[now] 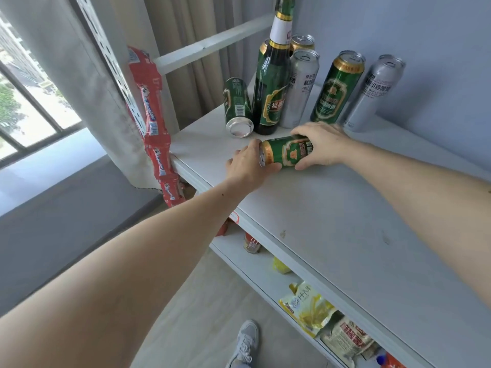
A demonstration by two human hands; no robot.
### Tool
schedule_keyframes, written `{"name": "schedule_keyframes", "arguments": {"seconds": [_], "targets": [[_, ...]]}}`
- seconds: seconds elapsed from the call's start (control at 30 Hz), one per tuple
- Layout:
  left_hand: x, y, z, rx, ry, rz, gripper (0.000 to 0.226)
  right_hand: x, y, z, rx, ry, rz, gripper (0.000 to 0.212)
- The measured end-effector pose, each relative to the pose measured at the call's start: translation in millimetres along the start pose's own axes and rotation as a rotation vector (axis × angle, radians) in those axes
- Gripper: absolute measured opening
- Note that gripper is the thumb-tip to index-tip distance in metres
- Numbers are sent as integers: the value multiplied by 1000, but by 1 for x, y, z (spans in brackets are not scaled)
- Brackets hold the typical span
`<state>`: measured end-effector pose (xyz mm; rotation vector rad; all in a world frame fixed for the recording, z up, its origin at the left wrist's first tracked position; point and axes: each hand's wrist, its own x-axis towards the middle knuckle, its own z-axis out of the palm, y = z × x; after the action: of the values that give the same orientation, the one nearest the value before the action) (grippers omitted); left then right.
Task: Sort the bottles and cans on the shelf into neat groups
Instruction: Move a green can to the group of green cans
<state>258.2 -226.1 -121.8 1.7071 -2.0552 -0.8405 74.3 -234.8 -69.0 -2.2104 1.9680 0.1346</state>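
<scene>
green can (288,152) gripped between both hands

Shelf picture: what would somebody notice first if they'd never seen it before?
Probably the green can lying on its side near the shelf's front, gripped by the left hand and right hand. Behind it stands a tall green bottle among green and silver cans, and a red snack strip hangs at the left.

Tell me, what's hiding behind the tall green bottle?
Behind the tall green bottle stand two cans: a gold-topped can and another gold-rimmed can peeking out at its left. The bottle covers their lower parts, so their labels cannot be seen.
</scene>
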Motion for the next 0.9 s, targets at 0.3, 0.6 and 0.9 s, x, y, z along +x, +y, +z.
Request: {"name": "schedule_keyframes", "arguments": {"seconds": [0.3, 0.6, 0.9], "targets": [[-1, 13, -4, -504, -5, 139, 70, -27, 13, -6, 170, 131, 68, 78], [-26, 80, -15, -713, -124, 267, 57, -98, 22, -9, 582, 227, 231, 57], [-90, 153, -24, -626, -289, 462, 58, -232, 33, -5, 819, 319, 323, 76]]}}
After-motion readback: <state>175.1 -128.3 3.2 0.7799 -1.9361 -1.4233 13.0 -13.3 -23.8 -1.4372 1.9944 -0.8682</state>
